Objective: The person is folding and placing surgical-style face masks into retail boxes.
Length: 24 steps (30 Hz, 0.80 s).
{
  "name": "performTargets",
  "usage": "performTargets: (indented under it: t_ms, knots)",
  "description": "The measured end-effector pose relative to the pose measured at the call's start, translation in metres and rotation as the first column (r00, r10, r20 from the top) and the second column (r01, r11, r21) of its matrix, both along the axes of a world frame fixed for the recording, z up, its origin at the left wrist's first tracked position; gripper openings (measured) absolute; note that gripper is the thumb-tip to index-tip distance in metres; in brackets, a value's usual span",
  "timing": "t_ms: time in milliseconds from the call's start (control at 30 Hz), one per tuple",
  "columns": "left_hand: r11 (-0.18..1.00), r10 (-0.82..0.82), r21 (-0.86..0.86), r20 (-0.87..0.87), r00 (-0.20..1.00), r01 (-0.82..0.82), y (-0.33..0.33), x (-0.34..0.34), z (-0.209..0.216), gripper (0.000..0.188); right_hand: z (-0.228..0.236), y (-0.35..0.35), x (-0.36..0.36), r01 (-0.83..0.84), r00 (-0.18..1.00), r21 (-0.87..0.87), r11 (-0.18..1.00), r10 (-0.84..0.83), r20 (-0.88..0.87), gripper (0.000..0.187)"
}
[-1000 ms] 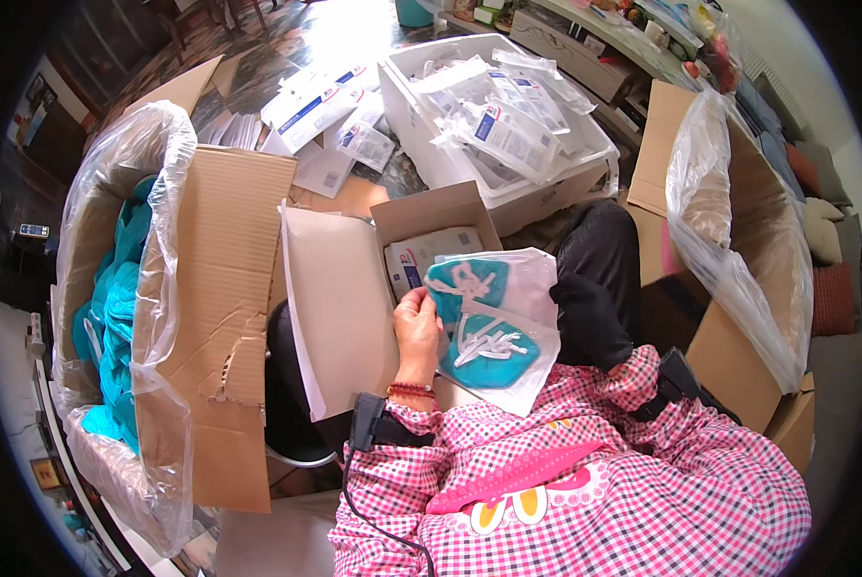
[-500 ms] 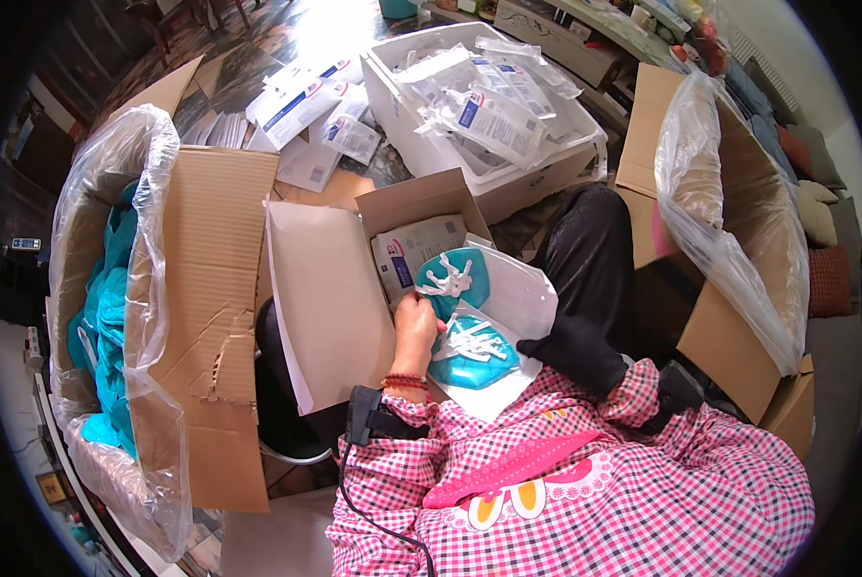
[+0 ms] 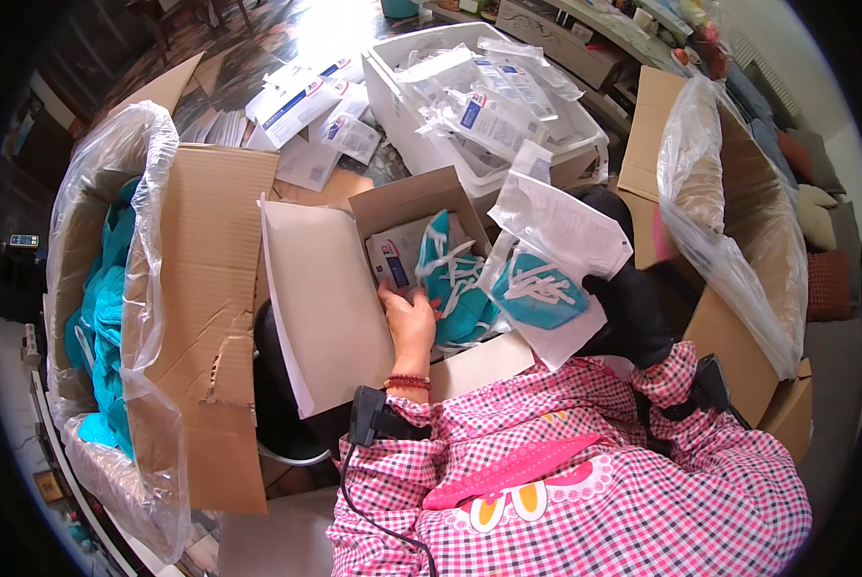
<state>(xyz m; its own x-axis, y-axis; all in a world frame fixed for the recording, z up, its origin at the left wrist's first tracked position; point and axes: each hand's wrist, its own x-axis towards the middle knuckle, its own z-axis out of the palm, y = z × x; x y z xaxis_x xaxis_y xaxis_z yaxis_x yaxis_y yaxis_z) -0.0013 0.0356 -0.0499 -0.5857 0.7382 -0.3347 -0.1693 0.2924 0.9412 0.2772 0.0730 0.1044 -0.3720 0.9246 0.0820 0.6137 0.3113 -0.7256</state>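
My right hand (image 3: 633, 313), in a black glove, grips a white-and-clear pouch (image 3: 566, 226) at its right edge. Inside the pouch's clear side shows a teal face mask (image 3: 539, 290) with white straps. My left hand (image 3: 410, 315), bare with a red bead bracelet at the wrist, reaches into a cardboard box (image 3: 421, 197) on my lap. Its fingers are apart at the near edge of a stack of white packets (image 3: 392, 255). Loose teal masks (image 3: 462, 298) with white straps lie just right of these fingers, one tilted up. Some fingertips are hidden.
A plastic-lined carton (image 3: 210, 337) of teal masks stands left, another lined carton (image 3: 729, 221) right. Ahead is a white bin (image 3: 402, 115) heaped with packets; beside it, flat packets (image 3: 296, 111) lie on the floor. The box's flap (image 3: 320, 308) spreads left.
My right hand has moved right and up with the pouch. My left hand has come off the mask near the pouch and sits at the packet stack. More loose masks are uncovered.
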Motion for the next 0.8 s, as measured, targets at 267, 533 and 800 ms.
performTargets:
  t_ms: [267,533,800]
  knots:
    - [0.886,-0.233,0.284,-0.408,0.883,0.365,0.000,0.009,0.053,0.007,-0.020,0.007,0.002,-0.076,0.992,-0.124,0.989,0.063,-0.107,0.034]
    - [0.765,-0.553,0.370,-0.043,0.832,0.527,-0.002,0.012,0.040,0.012,-0.025,0.009,-0.009,-0.096,0.995,-0.185,0.978,0.095,-0.013,0.033]
    - [0.574,-0.816,0.287,0.284,0.504,0.767,-0.008,0.009,0.050,0.026,-0.030,0.005,-0.022,0.100,0.993,-0.302,0.948,-0.114,-0.031,0.031]
